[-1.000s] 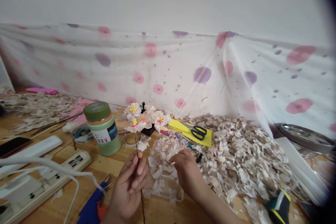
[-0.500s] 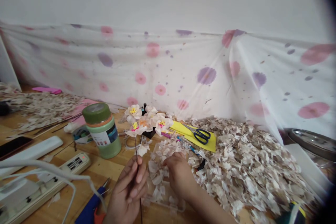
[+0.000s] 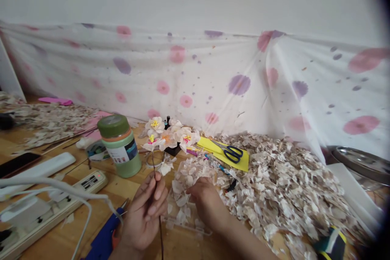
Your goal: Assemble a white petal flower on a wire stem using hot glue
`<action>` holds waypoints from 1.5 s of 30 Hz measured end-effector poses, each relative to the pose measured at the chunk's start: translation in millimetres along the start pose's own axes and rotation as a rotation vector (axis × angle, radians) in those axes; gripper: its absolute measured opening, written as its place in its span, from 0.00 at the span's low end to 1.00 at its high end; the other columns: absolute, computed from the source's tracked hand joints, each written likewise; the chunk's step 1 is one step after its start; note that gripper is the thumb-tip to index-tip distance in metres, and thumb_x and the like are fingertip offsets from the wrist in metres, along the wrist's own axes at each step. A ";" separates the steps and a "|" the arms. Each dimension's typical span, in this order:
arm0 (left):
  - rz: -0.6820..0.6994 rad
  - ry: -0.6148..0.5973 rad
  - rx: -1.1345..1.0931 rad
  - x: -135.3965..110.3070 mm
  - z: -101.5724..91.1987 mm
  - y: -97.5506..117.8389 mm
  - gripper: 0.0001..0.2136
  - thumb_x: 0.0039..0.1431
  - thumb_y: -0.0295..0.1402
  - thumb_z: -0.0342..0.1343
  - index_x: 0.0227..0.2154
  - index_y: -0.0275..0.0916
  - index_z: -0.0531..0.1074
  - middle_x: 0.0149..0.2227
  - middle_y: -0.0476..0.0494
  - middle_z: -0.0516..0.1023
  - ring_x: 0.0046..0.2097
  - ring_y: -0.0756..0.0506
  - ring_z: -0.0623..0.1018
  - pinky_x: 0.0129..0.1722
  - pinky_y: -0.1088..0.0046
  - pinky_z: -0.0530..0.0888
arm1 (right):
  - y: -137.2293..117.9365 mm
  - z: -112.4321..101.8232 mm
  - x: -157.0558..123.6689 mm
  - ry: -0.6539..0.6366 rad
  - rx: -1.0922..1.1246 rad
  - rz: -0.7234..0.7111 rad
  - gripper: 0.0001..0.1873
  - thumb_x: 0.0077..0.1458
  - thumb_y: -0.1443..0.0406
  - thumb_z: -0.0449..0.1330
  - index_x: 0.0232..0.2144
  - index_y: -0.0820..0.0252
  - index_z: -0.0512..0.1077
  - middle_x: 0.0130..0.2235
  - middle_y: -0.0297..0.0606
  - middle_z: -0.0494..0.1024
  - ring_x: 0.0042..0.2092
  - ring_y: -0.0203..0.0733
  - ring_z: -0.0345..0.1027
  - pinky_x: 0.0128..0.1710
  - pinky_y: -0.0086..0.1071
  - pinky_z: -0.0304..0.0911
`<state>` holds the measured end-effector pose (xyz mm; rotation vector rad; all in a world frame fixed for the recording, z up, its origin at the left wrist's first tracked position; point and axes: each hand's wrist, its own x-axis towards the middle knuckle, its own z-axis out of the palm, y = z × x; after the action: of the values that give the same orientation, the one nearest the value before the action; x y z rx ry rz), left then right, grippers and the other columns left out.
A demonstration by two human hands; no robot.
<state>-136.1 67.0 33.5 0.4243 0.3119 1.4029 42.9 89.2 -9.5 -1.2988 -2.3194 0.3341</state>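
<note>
Spotted cloth (image 3: 213,85) hangs behind your wooden table (image 3: 118,191), where finished paper blossoms (image 3: 170,134) already stand just right of the green jar (image 3: 120,146), while a large heap of loose petals (image 3: 274,183) farther right remains unused. Your left hand (image 3: 146,215) pinches a thin wire stem (image 3: 154,170) upright in front of the jar, grip closed on it; your right hand (image 3: 205,201) reaches palm-down into the petals, and I cannot tell its grip.

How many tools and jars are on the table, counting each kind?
Scissors: 1
Glue gun: 1
Green-lidded jar: 1
Power strip: 1
Phone: 1
Total: 5
</note>
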 end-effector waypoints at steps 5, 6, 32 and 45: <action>0.010 0.002 0.036 -2.0 1.4 -0.2 0.05 0.59 0.23 0.52 0.31 0.32 0.73 0.20 0.54 0.67 0.13 0.61 0.62 0.11 0.90 0.63 | -5.5 -10.4 -4.2 0.029 0.095 -0.033 0.16 0.49 0.79 0.52 0.31 0.59 0.75 0.31 0.37 0.76 0.38 0.41 0.64 0.42 0.33 0.54; 0.005 0.002 0.041 -1.9 1.5 -0.7 0.05 0.59 0.23 0.51 0.31 0.32 0.73 0.20 0.54 0.67 0.14 0.61 0.61 0.11 0.90 0.62 | -6.5 -13.8 -5.6 0.042 0.102 -0.049 0.16 0.50 0.79 0.52 0.32 0.58 0.75 0.31 0.37 0.76 0.38 0.41 0.64 0.42 0.34 0.54; -0.036 0.014 0.129 -1.4 4.9 -8.5 0.06 0.59 0.23 0.51 0.30 0.34 0.72 0.19 0.54 0.66 0.14 0.61 0.59 0.11 0.90 0.58 | -3.6 2.5 6.5 -0.098 -0.251 0.081 0.06 0.53 0.68 0.58 0.27 0.64 0.75 0.31 0.46 0.77 0.40 0.48 0.65 0.42 0.38 0.55; -0.045 0.028 0.134 -2.4 7.2 -8.0 0.04 0.58 0.24 0.53 0.30 0.34 0.72 0.19 0.55 0.67 0.14 0.61 0.58 0.11 0.90 0.57 | 7.1 -9.6 4.5 0.165 0.239 0.253 0.09 0.53 0.71 0.54 0.27 0.62 0.74 0.31 0.41 0.77 0.38 0.42 0.66 0.44 0.36 0.56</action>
<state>-126.1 63.0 36.1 0.5056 0.4374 1.3496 50.9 96.6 -2.9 -1.4397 -1.9170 0.5469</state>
